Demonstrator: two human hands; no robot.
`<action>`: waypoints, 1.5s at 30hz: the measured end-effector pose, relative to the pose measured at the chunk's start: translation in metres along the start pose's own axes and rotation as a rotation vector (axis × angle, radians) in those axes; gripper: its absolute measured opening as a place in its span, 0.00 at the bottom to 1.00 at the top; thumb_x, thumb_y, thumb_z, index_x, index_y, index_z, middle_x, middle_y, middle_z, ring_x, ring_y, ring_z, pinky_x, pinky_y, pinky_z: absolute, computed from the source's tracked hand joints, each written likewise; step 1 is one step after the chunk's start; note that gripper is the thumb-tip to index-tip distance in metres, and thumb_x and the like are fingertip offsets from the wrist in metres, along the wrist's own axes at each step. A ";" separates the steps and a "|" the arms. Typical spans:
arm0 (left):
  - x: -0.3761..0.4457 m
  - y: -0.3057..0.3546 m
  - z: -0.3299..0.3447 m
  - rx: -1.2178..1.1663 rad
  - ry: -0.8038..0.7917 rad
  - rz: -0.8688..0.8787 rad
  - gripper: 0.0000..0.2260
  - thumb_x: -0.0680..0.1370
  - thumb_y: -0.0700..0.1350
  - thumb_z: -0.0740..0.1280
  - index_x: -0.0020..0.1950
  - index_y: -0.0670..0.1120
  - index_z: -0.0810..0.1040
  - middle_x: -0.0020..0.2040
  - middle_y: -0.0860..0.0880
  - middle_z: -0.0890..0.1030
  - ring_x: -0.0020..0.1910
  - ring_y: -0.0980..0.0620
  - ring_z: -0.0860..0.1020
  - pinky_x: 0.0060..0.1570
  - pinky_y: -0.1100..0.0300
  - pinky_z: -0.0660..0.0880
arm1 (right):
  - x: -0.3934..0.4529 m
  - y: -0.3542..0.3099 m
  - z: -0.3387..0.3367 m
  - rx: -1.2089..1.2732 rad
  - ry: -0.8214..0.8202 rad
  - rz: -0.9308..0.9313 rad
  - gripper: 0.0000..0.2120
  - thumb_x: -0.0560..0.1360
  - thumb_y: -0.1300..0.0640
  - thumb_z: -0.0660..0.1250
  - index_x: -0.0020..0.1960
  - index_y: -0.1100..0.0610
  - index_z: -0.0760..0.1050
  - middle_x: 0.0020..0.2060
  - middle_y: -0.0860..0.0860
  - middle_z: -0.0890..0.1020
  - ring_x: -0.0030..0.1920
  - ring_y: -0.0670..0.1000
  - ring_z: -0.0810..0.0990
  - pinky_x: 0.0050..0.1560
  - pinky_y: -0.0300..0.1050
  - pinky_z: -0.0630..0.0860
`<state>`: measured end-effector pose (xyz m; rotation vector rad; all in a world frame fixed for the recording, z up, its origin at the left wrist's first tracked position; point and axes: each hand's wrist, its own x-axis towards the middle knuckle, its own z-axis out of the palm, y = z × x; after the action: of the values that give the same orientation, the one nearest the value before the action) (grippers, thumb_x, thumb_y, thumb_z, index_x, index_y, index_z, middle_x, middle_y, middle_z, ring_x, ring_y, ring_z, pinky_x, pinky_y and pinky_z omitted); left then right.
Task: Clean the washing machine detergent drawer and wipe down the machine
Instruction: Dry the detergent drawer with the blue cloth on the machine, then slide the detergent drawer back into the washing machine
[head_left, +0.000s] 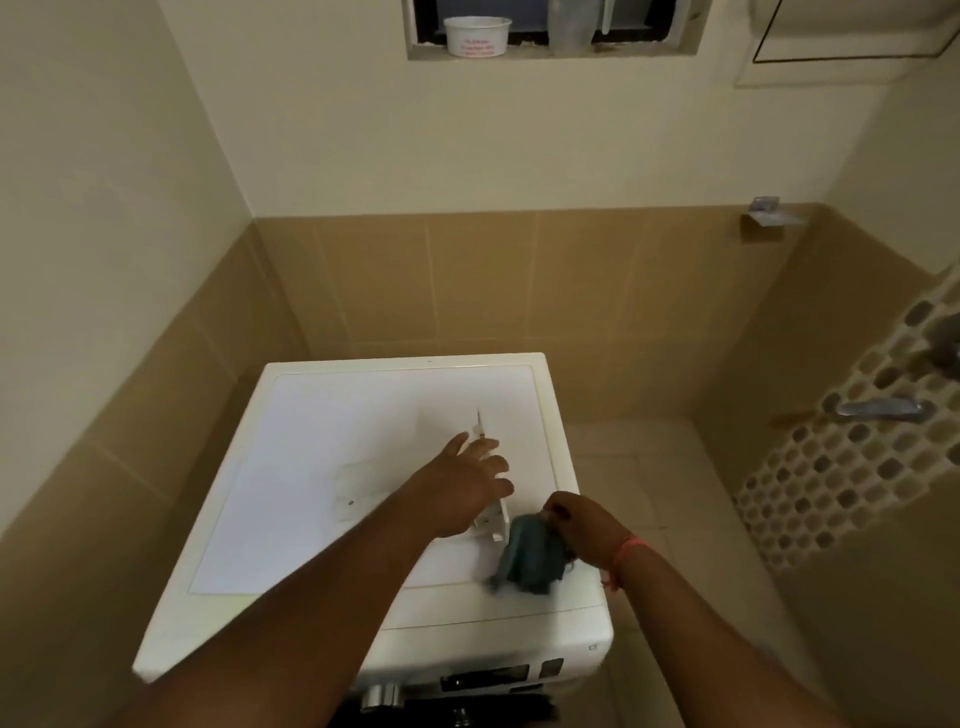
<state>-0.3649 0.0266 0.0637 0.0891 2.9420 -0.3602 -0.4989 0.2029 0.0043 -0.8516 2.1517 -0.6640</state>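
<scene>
Detergent drawer (491, 512), a white plastic piece overexposed against the surface beneath it, stands on the top panel of the washing machine (322, 431), toward the panel's right side. Its long axis runs away from the camera; its near end shows a compartment wall, its far end a thin upright edge. Left hand (475, 480) reaches across from the lower left and lies over the drawer's middle with fingers spread and nearly straight; whether they grasp the drawer or merely rest on it cannot be told, since white plastic and white panel merge. Right hand (582, 525) sits just right of the drawer's near end, fingers curled around a bunched blue-grey cloth (530, 558), which hangs down to the panel near its front right corner. An orange-red thread bracelet (621, 558) circles the right wrist. Below the panel's front edge, the control strip (488, 678) and a chrome dial (379, 696) appear. Behind, tan tiled wall (467, 280); above, a window ledge bearing a white tub (478, 35). At right, a chrome tap (878, 408) projects from a mosaic wall.
</scene>
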 end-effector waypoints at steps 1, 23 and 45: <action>0.001 0.000 0.000 0.024 0.001 0.003 0.24 0.76 0.37 0.70 0.70 0.50 0.72 0.75 0.46 0.67 0.78 0.43 0.55 0.76 0.42 0.49 | 0.002 0.006 0.001 0.028 -0.040 0.030 0.07 0.82 0.57 0.59 0.54 0.58 0.75 0.47 0.54 0.78 0.44 0.52 0.77 0.42 0.41 0.80; -0.081 -0.046 -0.012 -0.315 0.535 -0.182 0.14 0.70 0.38 0.77 0.55 0.45 0.84 0.61 0.44 0.81 0.65 0.42 0.76 0.58 0.50 0.79 | -0.017 -0.113 0.082 1.465 -0.085 0.176 0.19 0.82 0.49 0.60 0.62 0.64 0.75 0.55 0.64 0.82 0.54 0.63 0.81 0.58 0.59 0.78; -0.325 -0.132 0.034 -2.027 0.656 -0.934 0.22 0.83 0.60 0.53 0.59 0.45 0.77 0.55 0.45 0.83 0.54 0.48 0.81 0.57 0.52 0.76 | -0.096 -0.277 0.150 -0.108 0.279 -0.483 0.10 0.78 0.57 0.67 0.59 0.52 0.77 0.49 0.46 0.82 0.49 0.46 0.79 0.51 0.36 0.74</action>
<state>-0.0505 -0.1219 0.1207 -1.4642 1.9542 2.6853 -0.2313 0.0646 0.1389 -1.4347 2.2552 -0.9581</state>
